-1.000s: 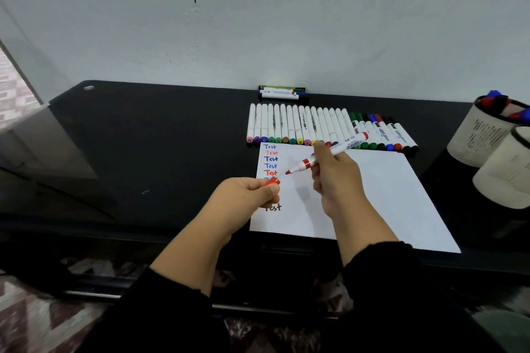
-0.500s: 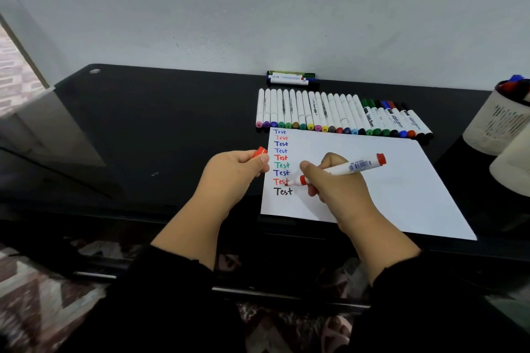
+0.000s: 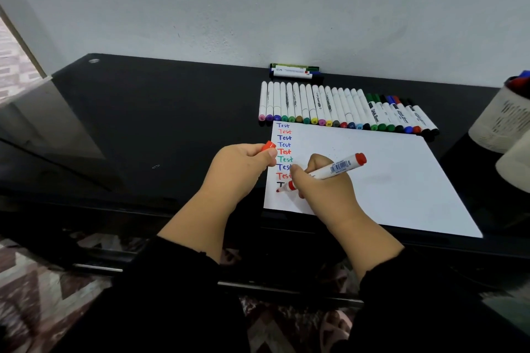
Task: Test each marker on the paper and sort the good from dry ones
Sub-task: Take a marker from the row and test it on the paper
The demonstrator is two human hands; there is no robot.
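Head view, looking down on a glossy black tabletop (image 3: 172, 129) set against a pale wall; a white sheet of paper (image 3: 387, 180) lies flat near the front edge, its left margin bearing a column of handwritten words reading "Test" (image 3: 284, 152) in blue, red, green and black, the lowest entries partly hidden by the right hand. The right hand (image 3: 324, 183) grips a white-barrelled marker with a red end plug and red tip (image 3: 329, 172), fingers curled round the barrel; the marker slants down to the left, its tip touching the paper at the foot of the column. The left hand (image 3: 241, 169) hovers just left of the paper's edge, thumb and fingers pinching a small red marker cap (image 3: 268, 146). Beyond the paper's far edge lies a row of capped white markers with coloured ends (image 3: 344, 109), side by side and touching, the slimmer ones to the left and thicker ones to the right; behind that row, against the wall, rests a small stack of markers lying crosswise (image 3: 295, 71). At the right edge stand two pale cylindrical cups (image 3: 499, 123), the farther one holding markers with red and blue ends; both forearms wear black sleeves (image 3: 183, 295).
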